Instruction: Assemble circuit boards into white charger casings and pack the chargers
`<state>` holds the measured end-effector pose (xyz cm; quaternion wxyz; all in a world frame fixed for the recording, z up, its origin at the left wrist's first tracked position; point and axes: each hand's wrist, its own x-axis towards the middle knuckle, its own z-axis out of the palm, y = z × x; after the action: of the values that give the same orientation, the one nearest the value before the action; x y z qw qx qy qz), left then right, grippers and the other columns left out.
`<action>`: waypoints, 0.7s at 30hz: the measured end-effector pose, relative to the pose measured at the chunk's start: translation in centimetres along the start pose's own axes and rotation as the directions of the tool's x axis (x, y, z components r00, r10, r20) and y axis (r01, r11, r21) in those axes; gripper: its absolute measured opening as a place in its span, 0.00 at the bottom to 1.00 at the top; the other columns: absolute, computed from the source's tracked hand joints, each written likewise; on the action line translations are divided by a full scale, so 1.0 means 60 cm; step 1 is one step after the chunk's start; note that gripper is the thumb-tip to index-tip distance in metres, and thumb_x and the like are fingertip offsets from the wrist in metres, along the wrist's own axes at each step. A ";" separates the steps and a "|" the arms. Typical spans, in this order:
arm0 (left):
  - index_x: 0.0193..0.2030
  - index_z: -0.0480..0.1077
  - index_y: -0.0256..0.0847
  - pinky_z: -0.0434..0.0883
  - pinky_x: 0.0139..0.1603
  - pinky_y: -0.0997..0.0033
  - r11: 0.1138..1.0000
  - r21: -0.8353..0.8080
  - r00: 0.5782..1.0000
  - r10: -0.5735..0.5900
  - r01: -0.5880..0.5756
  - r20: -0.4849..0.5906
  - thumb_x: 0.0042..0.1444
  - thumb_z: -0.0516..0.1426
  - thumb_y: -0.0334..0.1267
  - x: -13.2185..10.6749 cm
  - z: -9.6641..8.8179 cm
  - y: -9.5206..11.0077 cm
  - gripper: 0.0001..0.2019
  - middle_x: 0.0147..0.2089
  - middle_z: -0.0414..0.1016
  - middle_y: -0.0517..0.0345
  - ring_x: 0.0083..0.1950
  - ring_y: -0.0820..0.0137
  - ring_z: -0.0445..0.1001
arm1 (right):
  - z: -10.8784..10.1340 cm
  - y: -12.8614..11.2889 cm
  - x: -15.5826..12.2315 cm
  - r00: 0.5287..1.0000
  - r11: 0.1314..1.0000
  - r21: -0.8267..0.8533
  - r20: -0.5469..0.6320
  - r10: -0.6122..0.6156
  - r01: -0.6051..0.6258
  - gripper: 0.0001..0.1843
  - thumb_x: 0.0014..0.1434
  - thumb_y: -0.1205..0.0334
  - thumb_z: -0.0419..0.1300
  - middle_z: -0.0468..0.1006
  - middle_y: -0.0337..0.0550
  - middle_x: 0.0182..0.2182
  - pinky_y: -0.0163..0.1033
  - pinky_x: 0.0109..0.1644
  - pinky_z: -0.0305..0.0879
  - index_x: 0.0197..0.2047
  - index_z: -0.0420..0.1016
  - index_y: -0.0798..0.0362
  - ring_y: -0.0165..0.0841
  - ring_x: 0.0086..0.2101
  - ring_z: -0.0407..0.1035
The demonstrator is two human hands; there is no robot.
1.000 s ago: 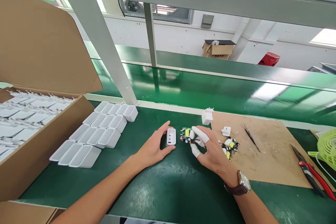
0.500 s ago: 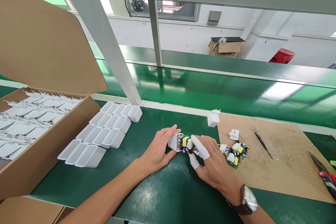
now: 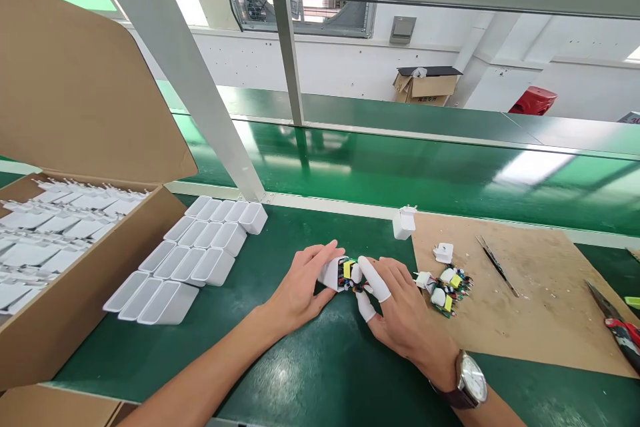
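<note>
In the middle of the bench, my left hand (image 3: 303,282) is closed around a white plastic charger housing (image 3: 328,273), fingers behind it and thumb in front. A circuit board (image 3: 347,271) with a yellow transformer sticks out of the housing's right end, partly inside it. My right hand (image 3: 400,307), white finger cots on thumb and index finger, pinches the board's outer end, and those fingertips hide part of it. To the right lie more circuit boards (image 3: 447,290) with a small white plug part (image 3: 443,253) behind them.
Rows of white housings (image 3: 215,265) stand on the left, beside an open carton (image 3: 165,213) of white parts. A white charger with pins (image 3: 404,223) stands near the back ledge. Tweezers (image 3: 497,265) and red-handled cutters (image 3: 620,330) lie on the brown board (image 3: 550,320).
My right fingertips are slightly closer to the housing, and a little less of the board shows. Both hands keep their grip. The whole view has shifted slightly.
</note>
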<state>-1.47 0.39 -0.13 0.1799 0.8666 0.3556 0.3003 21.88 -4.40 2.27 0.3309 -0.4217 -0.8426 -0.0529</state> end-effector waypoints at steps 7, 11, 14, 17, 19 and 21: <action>0.78 0.38 0.52 0.67 0.64 0.45 1.000 -0.007 1.000 -0.011 0.011 0.007 0.65 0.59 0.32 0.000 0.001 0.001 0.43 0.66 0.72 0.47 0.67 0.53 0.67 | 0.006 0.003 -0.008 0.999 0.999 0.008 0.029 0.031 -0.031 0.40 0.62 0.74 0.53 0.75 0.58 0.54 0.58 0.56 0.71 0.75 0.46 0.58 0.47 0.49 0.69; 0.78 0.37 0.52 0.67 0.63 0.45 1.000 0.004 1.000 -0.013 0.013 0.007 0.66 0.60 0.34 0.002 0.001 0.002 0.43 0.66 0.73 0.47 0.67 0.53 0.68 | 0.003 0.004 -0.008 0.998 0.999 0.015 0.051 0.027 -0.028 0.40 0.62 0.73 0.53 0.75 0.59 0.53 0.59 0.55 0.71 0.76 0.45 0.58 0.48 0.50 0.69; 0.78 0.37 0.52 0.67 0.63 0.45 1.000 0.008 1.000 -0.024 0.024 0.017 0.66 0.59 0.35 0.004 0.000 0.004 0.42 0.66 0.73 0.46 0.67 0.52 0.68 | 0.002 0.004 -0.008 0.997 0.999 0.008 0.059 0.044 -0.044 0.40 0.63 0.72 0.53 0.75 0.58 0.53 0.59 0.56 0.71 0.76 0.45 0.57 0.48 0.50 0.70; 0.78 0.37 0.51 0.67 0.63 0.44 1.000 0.001 0.999 -0.023 0.023 0.023 0.66 0.59 0.35 0.006 -0.001 0.005 0.42 0.66 0.73 0.46 0.67 0.52 0.68 | 0.002 0.005 -0.009 0.997 0.999 0.013 0.059 0.041 -0.042 0.40 0.63 0.72 0.53 0.75 0.58 0.54 0.59 0.56 0.70 0.76 0.44 0.57 0.48 0.50 0.70; 0.78 0.37 0.52 0.67 0.64 0.44 1.000 -0.007 0.999 -0.025 0.026 0.021 0.66 0.60 0.35 0.007 -0.002 0.006 0.43 0.65 0.73 0.46 0.67 0.52 0.69 | 0.002 0.005 -0.008 0.998 0.999 0.018 0.061 0.033 -0.035 0.41 0.63 0.72 0.53 0.75 0.58 0.54 0.59 0.56 0.70 0.76 0.45 0.58 0.48 0.50 0.69; 0.78 0.38 0.53 0.67 0.64 0.44 0.999 -0.019 0.999 -0.032 0.033 0.017 0.65 0.61 0.35 0.007 -0.003 0.007 0.44 0.65 0.73 0.47 0.66 0.52 0.69 | 0.001 0.006 -0.007 0.997 1.000 0.015 0.068 0.021 -0.022 0.40 0.62 0.73 0.53 0.75 0.58 0.54 0.58 0.57 0.69 0.76 0.45 0.59 0.48 0.51 0.69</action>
<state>-1.12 0.44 0.36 0.1961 0.8615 0.3652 0.2933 22.31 -4.45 1.89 0.3062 -0.4298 -0.8490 -0.0284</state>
